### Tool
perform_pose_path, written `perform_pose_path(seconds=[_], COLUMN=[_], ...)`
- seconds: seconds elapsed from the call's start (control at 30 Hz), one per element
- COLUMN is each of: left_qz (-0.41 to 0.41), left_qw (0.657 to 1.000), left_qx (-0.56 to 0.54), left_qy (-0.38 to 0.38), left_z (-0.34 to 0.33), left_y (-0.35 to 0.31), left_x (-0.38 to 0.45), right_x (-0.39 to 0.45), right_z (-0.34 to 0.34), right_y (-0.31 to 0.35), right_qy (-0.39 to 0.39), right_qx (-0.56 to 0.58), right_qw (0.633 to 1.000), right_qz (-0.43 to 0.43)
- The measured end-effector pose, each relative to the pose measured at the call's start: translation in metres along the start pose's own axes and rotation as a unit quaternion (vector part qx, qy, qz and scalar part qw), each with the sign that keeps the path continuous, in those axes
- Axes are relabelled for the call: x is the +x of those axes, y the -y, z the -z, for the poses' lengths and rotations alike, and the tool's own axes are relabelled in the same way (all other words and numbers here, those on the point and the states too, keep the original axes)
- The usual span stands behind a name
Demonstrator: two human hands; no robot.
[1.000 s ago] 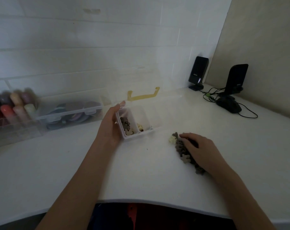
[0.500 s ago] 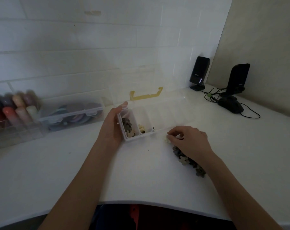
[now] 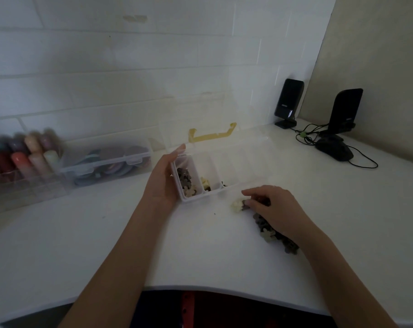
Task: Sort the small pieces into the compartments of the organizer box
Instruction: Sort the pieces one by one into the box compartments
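My left hand [image 3: 162,179] grips the organizer box [image 3: 226,172] by its left end; right of the box, my right hand [image 3: 273,207] curls over the loose pieces [image 3: 269,233], pinching some.

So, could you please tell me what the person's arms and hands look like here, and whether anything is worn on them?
Both forearms are bare, with no sleeves in view. The left hand and right hand wear no gloves, and no watch or bracelet shows at either wrist. A small pale glint on a right finger could be a ring, but it is too small to tell. The nails look plain.
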State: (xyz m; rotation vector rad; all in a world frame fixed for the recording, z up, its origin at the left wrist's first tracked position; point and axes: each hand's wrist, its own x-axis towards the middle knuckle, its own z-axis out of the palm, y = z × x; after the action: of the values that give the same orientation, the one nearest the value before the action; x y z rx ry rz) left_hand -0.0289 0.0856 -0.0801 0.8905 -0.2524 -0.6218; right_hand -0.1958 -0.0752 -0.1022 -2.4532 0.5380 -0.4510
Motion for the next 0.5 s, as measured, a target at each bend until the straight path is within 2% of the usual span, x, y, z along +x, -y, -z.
perform_pose_path(seconds=[0.17, 0.3, 0.5], left_qz=[0.001, 0.001, 0.019], left_qw=[1.0, 0.999, 0.999], left_qx=[0.021, 0.038, 0.017], left_qy=[0.018, 0.022, 0.03], left_z=[0.001, 0.001, 0.019], left_y=[0.001, 0.002, 0.001], left_x=[0.002, 0.003, 0.017], right_x=[0.003, -0.004, -0.013], right_z=[0.002, 0.003, 0.009], right_y=[0.002, 0.003, 0.019], right_qy=[0.024, -0.027, -0.077], right_qx=[-0.024, -0.037, 0.086], right_qw=[0.999, 0.998, 0.987], right_qz=[-0.001, 0.048, 0.115])
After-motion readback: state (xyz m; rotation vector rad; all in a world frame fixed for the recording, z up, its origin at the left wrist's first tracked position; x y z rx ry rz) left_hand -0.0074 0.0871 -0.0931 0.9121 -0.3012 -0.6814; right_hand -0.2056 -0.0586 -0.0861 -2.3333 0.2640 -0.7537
